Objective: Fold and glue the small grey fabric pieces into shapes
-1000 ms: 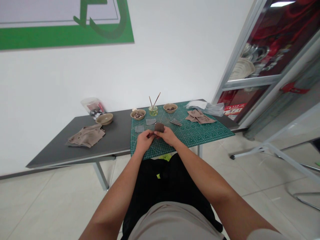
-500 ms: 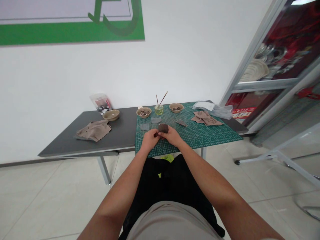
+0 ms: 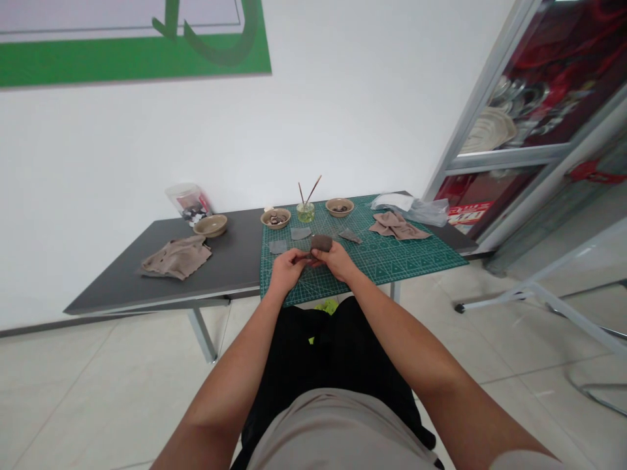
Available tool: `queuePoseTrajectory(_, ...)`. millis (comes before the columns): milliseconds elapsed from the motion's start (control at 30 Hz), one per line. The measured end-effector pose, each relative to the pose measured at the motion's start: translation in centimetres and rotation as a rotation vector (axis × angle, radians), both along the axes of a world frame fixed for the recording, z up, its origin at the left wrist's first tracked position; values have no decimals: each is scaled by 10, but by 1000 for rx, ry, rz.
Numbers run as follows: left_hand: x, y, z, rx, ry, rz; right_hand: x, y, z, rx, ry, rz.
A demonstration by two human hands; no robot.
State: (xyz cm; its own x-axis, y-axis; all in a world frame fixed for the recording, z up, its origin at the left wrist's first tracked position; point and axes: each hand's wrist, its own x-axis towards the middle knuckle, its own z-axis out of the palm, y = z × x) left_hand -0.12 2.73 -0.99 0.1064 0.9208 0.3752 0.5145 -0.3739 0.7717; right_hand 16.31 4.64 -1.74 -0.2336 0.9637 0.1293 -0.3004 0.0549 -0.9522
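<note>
Over the front of the green cutting mat (image 3: 386, 264), a small dark brown rounded piece (image 3: 321, 243) is in my right hand (image 3: 339, 261), thumb resting on its near side. I cannot make out what it is made of. My left hand (image 3: 288, 269) pinches at its left, where a thin brown edge or strip (image 3: 304, 255) shows between the fingers. Fingertips hide the underside of the piece. Just beyond the hands, clear flat pieces (image 3: 300, 233) and a greyish flat piece (image 3: 351, 235) lie on the mat.
Behind are a bowl of brown bits (image 3: 275, 219), a glass jar with two brushes (image 3: 305, 212) and another bowl (image 3: 339, 207). A brown cloth (image 3: 398, 226) and plastic bag (image 3: 426, 212) lie right. On the left are a cloth (image 3: 177, 257), bowl (image 3: 210, 226) and clear tub (image 3: 190, 203).
My left hand has moved slightly away from my right, and a thin brown edge now shows between them. The brown piece has turned a little. The whole view has shifted slightly.
</note>
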Motion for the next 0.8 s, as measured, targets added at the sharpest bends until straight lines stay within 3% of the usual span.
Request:
queuePoseTrajectory(200,-1,0,2,-17,28,19,-1,2,1,18,-61,45)
queuePoseTrajectory(667,2,-1,2,79,95,-37,-2,1,1,70,-56,-43)
queuePoseTrajectory(800,2,-3,2,39,76,-15,-2,1,-1,69,-77,-50)
